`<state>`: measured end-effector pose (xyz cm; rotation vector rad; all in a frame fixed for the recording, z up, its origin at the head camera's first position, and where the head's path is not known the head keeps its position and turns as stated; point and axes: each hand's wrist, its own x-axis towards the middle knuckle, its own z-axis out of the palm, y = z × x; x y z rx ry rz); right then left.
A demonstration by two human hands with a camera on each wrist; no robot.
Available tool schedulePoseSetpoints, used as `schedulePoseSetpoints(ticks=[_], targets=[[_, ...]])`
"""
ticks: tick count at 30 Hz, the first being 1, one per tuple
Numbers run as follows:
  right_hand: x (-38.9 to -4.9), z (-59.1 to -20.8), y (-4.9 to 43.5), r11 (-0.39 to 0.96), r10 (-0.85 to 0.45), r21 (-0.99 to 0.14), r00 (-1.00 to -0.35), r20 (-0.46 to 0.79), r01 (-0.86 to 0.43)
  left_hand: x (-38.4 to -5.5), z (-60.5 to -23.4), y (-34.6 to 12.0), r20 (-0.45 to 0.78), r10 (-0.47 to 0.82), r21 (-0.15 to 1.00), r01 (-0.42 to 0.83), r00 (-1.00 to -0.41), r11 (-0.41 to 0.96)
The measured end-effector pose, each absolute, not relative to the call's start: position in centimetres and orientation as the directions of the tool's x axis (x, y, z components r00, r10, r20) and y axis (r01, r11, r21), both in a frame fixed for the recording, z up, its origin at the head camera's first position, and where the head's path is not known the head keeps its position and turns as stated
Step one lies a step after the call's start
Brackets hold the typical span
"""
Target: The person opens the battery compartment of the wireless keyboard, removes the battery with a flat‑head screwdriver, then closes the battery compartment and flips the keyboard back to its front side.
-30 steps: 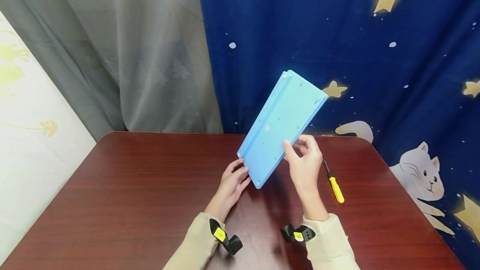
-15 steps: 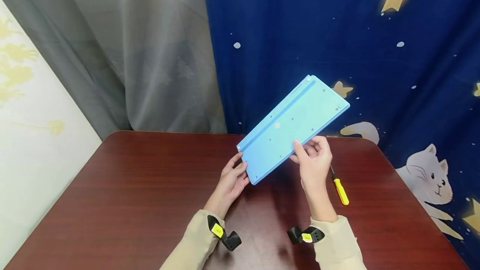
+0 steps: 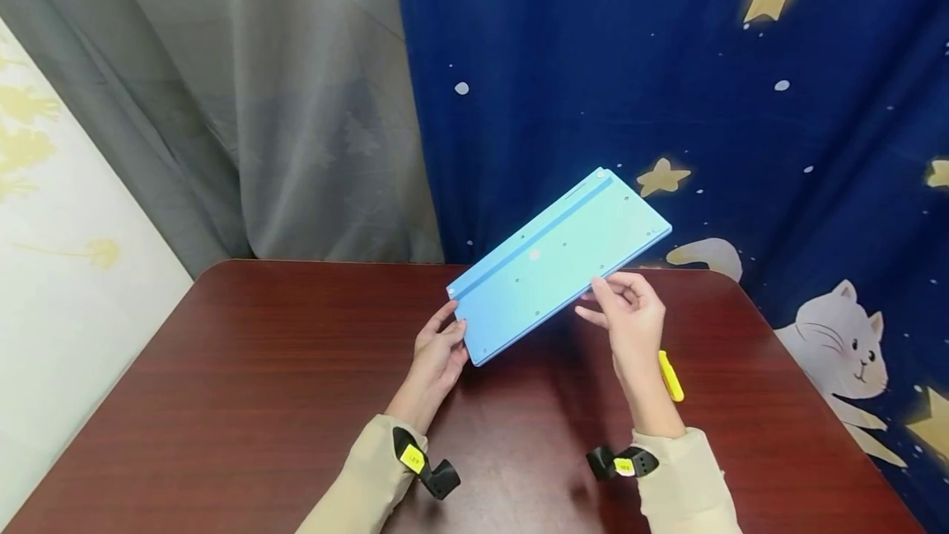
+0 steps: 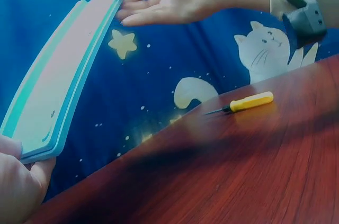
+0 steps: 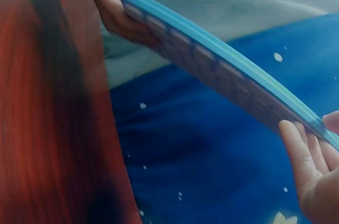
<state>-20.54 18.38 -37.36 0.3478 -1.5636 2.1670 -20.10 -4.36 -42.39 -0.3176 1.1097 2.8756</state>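
Keyboard [image 3: 556, 270] slants from left grip [image 3: 439, 350] past right grip [image 3: 633, 321].

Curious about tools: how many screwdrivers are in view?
1: a yellow-handled screwdriver, on the table to the right; in the head view the right hand hides its shaft.

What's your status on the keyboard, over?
Left hand and right hand gripping keyboard. Tilted, raised off table. Screwdriver lies aside, not in the way.

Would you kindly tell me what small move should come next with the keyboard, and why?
I would probably lower the keyboard keys-down onto the table: the left hand and right hand hold it raised and tilted, the side with what look like screw holes faces the head camera, and a screwdriver lies on the table.
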Motion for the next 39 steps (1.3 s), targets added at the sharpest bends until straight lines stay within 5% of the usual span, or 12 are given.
schedulePoseSetpoints(ticks=[12,27,39], targets=[[-19.4,-33.7,21.3,-0.117,0.272,-0.915,-0.899,0.344,-0.385,-20.0,-42.6,-7.2,-0.187,-0.055,0.724,-0.1,-0.981,-0.682],[-19.8,-32.7,23.8,0.026,0.116,-0.931,-0.924,0.364,-0.363,-19.9,-41.9,-9.4,-0.173,-0.067,0.802,-0.101,-0.983,-0.589],[-20.4,-33.0,24.6,0.437,-0.013,-0.877,-0.976,0.218,-0.202,-19.5,-41.5,-11.1,-0.178,-0.036,0.866,-0.139,-0.983,-0.48]])
